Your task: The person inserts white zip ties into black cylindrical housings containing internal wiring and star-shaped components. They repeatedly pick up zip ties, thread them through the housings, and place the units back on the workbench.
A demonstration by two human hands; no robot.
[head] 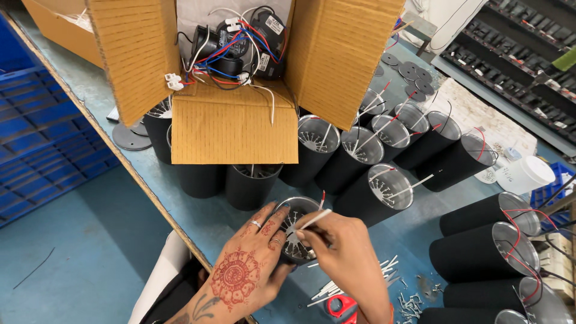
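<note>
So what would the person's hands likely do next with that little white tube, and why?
Probably push the white sleeve further down into the black cylinder: the right hand pinches it over the open top while the left hand grips the housing.

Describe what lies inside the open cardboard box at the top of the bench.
Inside the cardboard box lie black driver units tangled with red, blue and white wires and white connectors. The flaps hide the box's sides and whatever lies deeper.

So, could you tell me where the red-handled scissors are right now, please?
In the head view, the red-handled scissors lie on the blue table at the bottom edge, just under the right hand, beside loose white sleeves.
</note>
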